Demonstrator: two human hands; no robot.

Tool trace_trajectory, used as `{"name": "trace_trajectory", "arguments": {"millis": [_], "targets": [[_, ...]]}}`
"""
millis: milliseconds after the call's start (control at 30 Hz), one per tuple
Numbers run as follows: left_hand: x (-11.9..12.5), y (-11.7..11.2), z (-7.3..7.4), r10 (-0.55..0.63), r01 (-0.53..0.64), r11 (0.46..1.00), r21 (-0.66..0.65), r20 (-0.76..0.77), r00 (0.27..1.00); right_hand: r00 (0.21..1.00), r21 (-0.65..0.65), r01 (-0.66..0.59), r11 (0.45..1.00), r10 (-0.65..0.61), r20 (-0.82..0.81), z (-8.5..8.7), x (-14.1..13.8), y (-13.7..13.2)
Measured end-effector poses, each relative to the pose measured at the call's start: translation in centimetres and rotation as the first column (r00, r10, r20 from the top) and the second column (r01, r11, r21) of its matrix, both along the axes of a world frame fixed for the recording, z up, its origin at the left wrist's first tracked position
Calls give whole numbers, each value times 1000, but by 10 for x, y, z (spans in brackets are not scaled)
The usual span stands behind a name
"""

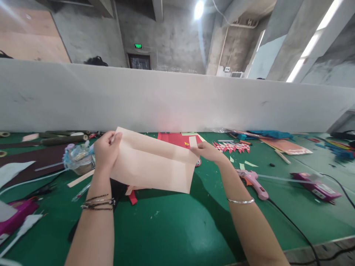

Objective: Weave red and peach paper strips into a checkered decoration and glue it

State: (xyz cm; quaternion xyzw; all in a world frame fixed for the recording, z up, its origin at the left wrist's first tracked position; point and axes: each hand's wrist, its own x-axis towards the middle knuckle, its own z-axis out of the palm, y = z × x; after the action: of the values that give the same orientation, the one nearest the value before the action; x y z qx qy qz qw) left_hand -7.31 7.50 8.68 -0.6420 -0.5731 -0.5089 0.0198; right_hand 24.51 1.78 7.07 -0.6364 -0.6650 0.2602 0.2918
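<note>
A pale peach sheet of paper (154, 166) is held up above the green table, with a bend running along its upper part. My left hand (107, 149) pinches its upper left corner, thumb in front. At the upper right corner my right hand (205, 150) grips the sheet between thumb and fingers. A small white piece of paper (193, 142) sticks up beside the right fingertips; whether it is held too, I cannot tell. Behind the sheet lies red paper (173, 139), partly hidden. Red scraps (133, 197) show under the sheet's lower edge.
A pink glue gun (255, 183) with a black cord lies on the green table (172, 229) at right, near a magenta box (316, 186). Red-and-white woven paper (231, 146) lies behind it. On the left are a wrapped bundle (79, 159) and dark green rolls (63, 139). A white partition (172, 99) rises behind.
</note>
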Motion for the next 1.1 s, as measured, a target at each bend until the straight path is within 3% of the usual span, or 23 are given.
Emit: {"name": "trace_trajectory", "arguments": {"millis": [567, 900, 1100], "targets": [[-6, 2, -6, 1, -2, 1000, 31, 24, 1000, 991, 66, 100, 993, -94, -95, -5, 12, 5], [-10, 6, -6, 28, -29, 998, 49, 31, 999, 1000, 7, 22, 1000, -22, 3, -2, 12, 0], [-9, 6, -7, 20, -23, 998, 52, 46, 999, 1000, 90, 26, 996, -27, 12, -7, 16, 4]]}}
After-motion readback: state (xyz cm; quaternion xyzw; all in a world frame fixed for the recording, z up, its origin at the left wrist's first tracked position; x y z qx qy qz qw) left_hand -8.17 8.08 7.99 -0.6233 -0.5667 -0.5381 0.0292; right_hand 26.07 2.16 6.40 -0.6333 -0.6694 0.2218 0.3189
